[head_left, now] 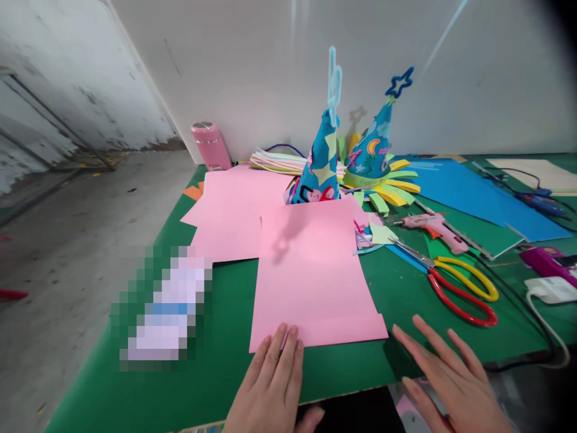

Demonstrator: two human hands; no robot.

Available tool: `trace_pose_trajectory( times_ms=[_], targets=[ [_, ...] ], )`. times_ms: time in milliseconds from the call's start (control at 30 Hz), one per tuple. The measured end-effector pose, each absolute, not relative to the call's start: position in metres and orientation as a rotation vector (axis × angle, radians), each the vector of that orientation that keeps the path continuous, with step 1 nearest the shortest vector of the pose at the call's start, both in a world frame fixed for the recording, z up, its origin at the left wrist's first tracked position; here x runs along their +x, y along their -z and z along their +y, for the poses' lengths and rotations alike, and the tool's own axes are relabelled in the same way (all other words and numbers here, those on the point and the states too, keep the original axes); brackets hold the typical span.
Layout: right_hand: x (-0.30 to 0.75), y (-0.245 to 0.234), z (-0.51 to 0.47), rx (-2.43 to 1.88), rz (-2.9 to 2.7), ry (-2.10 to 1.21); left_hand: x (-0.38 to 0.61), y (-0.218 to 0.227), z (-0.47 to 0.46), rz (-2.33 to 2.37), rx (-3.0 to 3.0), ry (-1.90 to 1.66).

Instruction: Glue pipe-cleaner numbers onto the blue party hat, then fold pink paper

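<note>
Currently left hand (270,385) is pinning the pink paper sheet (311,276) by its near edge on the green desk (216,385), probably against sliding, grip open and flat, right hand (446,376) lying open just beside it.

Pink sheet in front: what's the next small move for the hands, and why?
Probably slide the right hand left onto the near right corner of the pink sheet. The fingers of the left hand rest on the sheet's near edge, while the right hand lies flat on the green table just beside that corner, off the paper. That would likely pin the sheet with both hands.
</note>
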State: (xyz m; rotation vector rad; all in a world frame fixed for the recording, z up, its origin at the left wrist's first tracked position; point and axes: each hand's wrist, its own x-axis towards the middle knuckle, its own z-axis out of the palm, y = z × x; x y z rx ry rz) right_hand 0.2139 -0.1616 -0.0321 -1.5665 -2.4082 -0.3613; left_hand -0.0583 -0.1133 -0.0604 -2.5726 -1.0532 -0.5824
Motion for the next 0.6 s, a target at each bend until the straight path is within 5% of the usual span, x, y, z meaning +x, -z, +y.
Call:
trace_pose_trajectory(
  times_ms=[267, 600],
  targets=[
    [0.147, 0.032, -0.125, -1.019, -2.532, 0.296, -0.06, 0.056, -0.111, -0.989, -2.591, 0.559],
    [0.139, 0.049, -0.112, -0.901, -2.542, 0.329, -0.092, 0.062, -0.112, -1.133, -2.458, 0.672]
  ],
)
